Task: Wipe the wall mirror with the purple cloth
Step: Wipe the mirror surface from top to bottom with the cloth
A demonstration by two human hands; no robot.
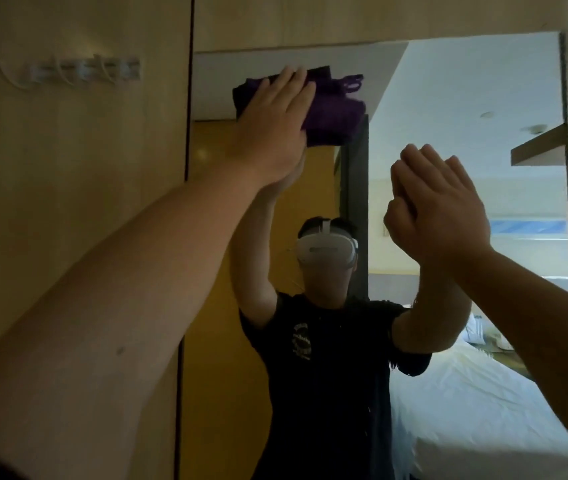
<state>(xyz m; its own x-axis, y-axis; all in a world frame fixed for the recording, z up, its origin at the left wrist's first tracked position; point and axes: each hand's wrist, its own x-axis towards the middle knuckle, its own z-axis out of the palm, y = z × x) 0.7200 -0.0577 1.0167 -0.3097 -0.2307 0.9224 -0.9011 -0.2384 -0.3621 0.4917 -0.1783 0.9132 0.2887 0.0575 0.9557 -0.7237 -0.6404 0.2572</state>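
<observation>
A tall wall mirror (448,109) is set in a pale wooden wall and fills the middle and right of the view. My left hand (272,126) is raised to the mirror's upper left corner and presses a folded purple cloth (331,109) flat against the glass, fingers spread over it. My right hand (445,209) is lifted at mid-height with its palm flat on or very close to the glass, holding nothing. The mirror reflects a person in a dark shirt with a white headset, and both raised arms.
A row of white wall hooks (78,72) hangs on the wooden panel left of the mirror. A dark vertical gap (189,133) runs along the mirror's left edge. The reflection shows a bed with white sheets (476,403) and a bright room behind me.
</observation>
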